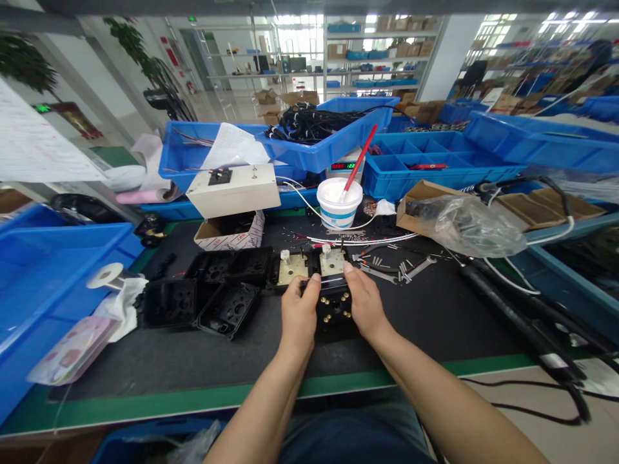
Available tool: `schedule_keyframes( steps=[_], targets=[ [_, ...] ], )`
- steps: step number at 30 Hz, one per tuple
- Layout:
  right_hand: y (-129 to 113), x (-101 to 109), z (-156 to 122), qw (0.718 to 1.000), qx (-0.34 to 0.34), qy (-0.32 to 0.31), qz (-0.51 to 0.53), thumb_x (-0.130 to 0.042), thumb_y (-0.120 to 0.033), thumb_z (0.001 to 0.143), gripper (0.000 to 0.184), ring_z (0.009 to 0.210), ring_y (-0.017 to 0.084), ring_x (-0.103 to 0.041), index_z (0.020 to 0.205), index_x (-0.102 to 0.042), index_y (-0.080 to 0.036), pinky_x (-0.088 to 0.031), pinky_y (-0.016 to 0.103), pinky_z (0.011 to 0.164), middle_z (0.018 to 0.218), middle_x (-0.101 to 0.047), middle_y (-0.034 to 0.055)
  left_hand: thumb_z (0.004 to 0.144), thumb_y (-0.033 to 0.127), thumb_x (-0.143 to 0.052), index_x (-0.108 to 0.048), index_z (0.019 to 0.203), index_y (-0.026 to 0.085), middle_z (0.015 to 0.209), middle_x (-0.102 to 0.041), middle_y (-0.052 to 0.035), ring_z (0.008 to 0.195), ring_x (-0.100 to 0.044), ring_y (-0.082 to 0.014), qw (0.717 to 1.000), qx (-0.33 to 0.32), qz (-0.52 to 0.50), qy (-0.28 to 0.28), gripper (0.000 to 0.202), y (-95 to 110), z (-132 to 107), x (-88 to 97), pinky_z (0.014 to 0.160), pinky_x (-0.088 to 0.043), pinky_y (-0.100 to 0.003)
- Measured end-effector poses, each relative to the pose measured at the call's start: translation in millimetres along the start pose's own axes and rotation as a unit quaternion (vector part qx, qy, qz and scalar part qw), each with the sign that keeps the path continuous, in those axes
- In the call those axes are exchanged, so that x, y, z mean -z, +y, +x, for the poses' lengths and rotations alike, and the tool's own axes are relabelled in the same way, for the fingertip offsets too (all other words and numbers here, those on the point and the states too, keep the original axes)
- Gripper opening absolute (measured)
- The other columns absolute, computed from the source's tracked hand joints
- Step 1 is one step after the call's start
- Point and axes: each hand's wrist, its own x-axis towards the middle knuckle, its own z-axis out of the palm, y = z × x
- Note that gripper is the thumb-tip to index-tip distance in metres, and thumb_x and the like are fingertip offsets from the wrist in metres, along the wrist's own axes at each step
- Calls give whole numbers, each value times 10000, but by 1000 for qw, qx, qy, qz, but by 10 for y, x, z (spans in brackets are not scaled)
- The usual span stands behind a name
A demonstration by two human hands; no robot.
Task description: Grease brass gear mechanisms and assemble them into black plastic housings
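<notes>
My left hand (298, 314) and my right hand (365, 301) both grip a small black plastic housing with brass inserts (333, 308) on the dark mat, one hand on each side, thumbs pressing along its far edge. Just beyond it lie two beige square parts with white posts (291, 266) (333, 260). Several black plastic housings (213, 293) lie to the left of my hands.
A white tub with a red-handled tool (339, 201) stands behind, near a beige switch box (235, 188) and an open carton (231, 231). Blue bins (416, 164) line the back and left. Screws and a wrench (416, 267) lie to the right, next to a bag-covered box (461, 222) and black cables (512, 309).
</notes>
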Motion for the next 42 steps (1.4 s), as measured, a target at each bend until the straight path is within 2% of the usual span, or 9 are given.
schedule_keyframes(
  steps=[8,21,25,29,32,35,39,41,42],
  targets=[
    [41,-1,10,1000,-8,2,8,-387,-526,865,411,626,158,-470,654,-496,-191,-383,267,604,626,-514,-8,703,445,-628,-523,626,166,569,-514,47,561,-466,-107,1000,7,-4,-1,308,-9,-18,-3,548,-362,-213],
    [64,4,33,1000,-13,-12,15,-393,-538,864,423,627,141,-435,660,-479,-178,-359,253,595,620,-449,-17,745,469,-577,-504,657,170,603,-516,41,578,-474,-111,999,5,30,-21,320,-27,-38,5,569,-383,-219],
    [60,149,-65,998,11,-58,16,-370,-564,873,439,610,129,-431,689,-474,-179,-361,242,579,626,-447,-22,752,436,-599,-513,677,171,598,-491,46,585,-450,-107,995,-33,79,-51,289,-14,-173,95,567,-366,-208],
    [100,465,-311,982,63,-179,4,-518,-655,755,485,720,155,-524,836,-541,-178,-433,259,656,787,-546,12,761,377,-589,-510,674,177,635,-477,34,599,-457,-113,985,-100,108,-90,231,-74,-307,185,567,-373,-214],
    [175,732,-446,959,134,-245,-40,-545,-613,766,474,897,180,-575,1019,-532,-212,-473,289,770,975,-582,52,786,318,-555,-513,748,181,695,-495,14,634,-495,-120,938,-260,142,-178,148,-184,-308,164,581,-404,-221],
    [295,964,-479,929,270,-220,-129,-565,-532,791,467,1007,188,-577,1133,-468,-230,-473,348,888,1047,-604,79,801,285,-548,-476,866,193,781,-541,-14,726,-537,-140,854,-407,169,-276,133,-294,-250,87,650,-455,-256],
    [489,1209,-457,825,438,-204,-293,-606,-278,838,370,1072,185,-559,1160,-459,-172,-345,467,1056,1064,-636,93,795,204,-597,-500,848,196,791,-605,-13,781,-564,-136,779,-450,204,-387,111,-350,-218,32,732,-479,-264],
    [556,1299,-433,778,474,-208,-355,-592,-136,835,279,1054,170,-566,1100,-507,-165,-314,483,1077,1038,-654,66,823,171,-563,-533,844,188,819,-625,-14,817,-572,-128,729,-468,254,-430,41,-347,-220,12,783,-484,-258],
    [577,1332,-412,766,480,-203,-376,-583,-99,830,256,1037,164,-574,1071,-526,-163,-316,486,1077,1021,-661,55,839,167,-538,-545,851,182,843,-629,-20,848,-573,-129,708,-475,283,-440,20,-345,-214,-10,817,-483,-263]
  ],
)
